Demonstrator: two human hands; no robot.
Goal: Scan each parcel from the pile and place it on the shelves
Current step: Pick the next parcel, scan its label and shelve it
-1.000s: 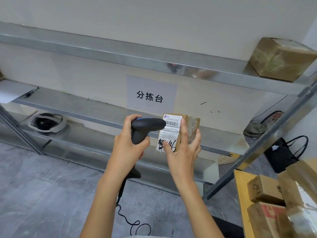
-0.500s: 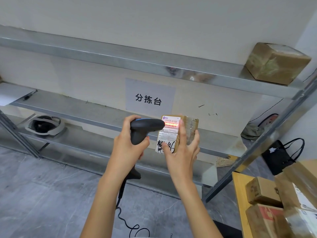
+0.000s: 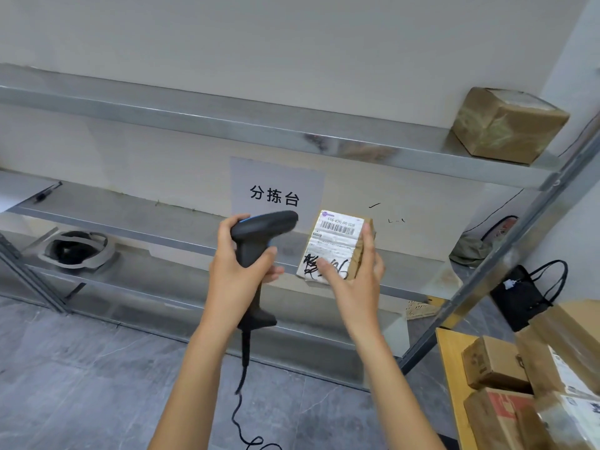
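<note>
Gripping scanner [image 3: 259,235] — left hand [image 3: 237,274] curled round handle; right hand [image 3: 354,280] clasping parcel [image 3: 337,245] upright.

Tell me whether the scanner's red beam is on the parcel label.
Off: no red light shows on the label facing the scanner.

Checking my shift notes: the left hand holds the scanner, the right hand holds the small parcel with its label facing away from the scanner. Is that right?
Not quite. The head view shows the label facing the scanner, barcode in plain sight. The rest stands: left hand holds the scanner, right hand holds the small parcel.
</note>
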